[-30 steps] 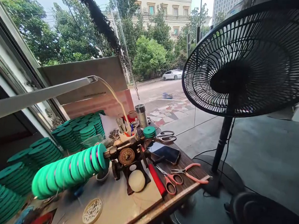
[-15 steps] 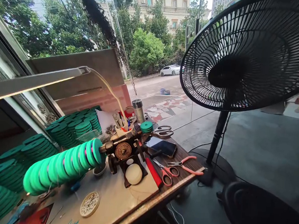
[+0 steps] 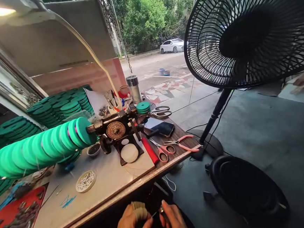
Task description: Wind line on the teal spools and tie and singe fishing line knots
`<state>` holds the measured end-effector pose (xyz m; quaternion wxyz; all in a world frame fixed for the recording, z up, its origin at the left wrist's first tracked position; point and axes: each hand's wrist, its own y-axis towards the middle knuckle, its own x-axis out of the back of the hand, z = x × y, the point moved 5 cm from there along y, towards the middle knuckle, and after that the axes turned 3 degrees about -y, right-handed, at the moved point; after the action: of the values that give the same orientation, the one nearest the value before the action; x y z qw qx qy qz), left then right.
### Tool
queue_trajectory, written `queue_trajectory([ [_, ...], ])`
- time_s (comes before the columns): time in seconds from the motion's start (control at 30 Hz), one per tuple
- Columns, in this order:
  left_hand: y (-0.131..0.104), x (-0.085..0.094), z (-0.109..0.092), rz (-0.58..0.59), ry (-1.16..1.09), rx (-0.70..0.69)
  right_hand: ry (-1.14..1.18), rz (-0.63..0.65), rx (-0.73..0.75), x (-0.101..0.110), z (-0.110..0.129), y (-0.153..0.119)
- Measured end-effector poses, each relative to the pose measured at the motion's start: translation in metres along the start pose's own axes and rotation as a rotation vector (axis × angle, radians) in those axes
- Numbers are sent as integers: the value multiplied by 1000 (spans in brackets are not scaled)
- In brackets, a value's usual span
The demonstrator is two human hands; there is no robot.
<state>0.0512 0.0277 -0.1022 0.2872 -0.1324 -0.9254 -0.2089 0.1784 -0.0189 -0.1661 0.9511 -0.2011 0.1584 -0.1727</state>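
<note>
Low in front of the bench edge, my left hand [image 3: 133, 223] is closed in a pinch. A beige wrap or band [image 3: 139, 210] lies around its fingers. What the fingertips hold is too small to name. Close beside it, my right hand [image 3: 175, 223] is closed around a small dark tool with a shiny end [image 3: 161, 209], its kind unclear. A thin pale strand or tip [image 3: 155, 213] shows between the two hands. Nearest on the bench are red-handled scissors [image 3: 163, 151] and pink-handled pliers [image 3: 184, 141], both lying untouched.
Green discs [image 3: 47, 141] sit in a row on the shaft of a black winding machine [image 3: 116, 128]. A round dish of small white pieces [image 3: 86, 181] and a red tray [image 3: 15, 210] lie on the bench. A standing fan [image 3: 242, 40] and a black stool [image 3: 248, 188] are at right.
The view has tilted downward and shifted, so the bench appears higher and further left. Both my hands have come into view at the bottom, the right one holding the small tool.
</note>
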Motion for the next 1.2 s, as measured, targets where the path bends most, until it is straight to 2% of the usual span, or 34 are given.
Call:
queue_trajectory([
  [0.13, -1, -1, -3, 7, 46, -68, -84, 31, 37, 1, -7, 5],
  [0.3, -2, -3, -5, 13, 91, -111, -165, -36, 62, 8, -18, 8],
  [0.43, 1, -1, -9, 31, 116, -138, -242, -16, 87, 7, -11, 5],
  [0.53, 3, -2, -13, 127, 154, -180, -245, 58, 101, 2, -3, 3],
  [0.6, 3, -3, -12, 162, 170, -177, -236, 63, 98, 1, 1, 2],
  [0.77, -2, -6, -5, 73, 117, -102, -197, 25, 118, 1, 5, 1],
  [1.2, -2, -8, -4, 64, 67, -77, -192, 90, 189, -3, 8, 2],
])
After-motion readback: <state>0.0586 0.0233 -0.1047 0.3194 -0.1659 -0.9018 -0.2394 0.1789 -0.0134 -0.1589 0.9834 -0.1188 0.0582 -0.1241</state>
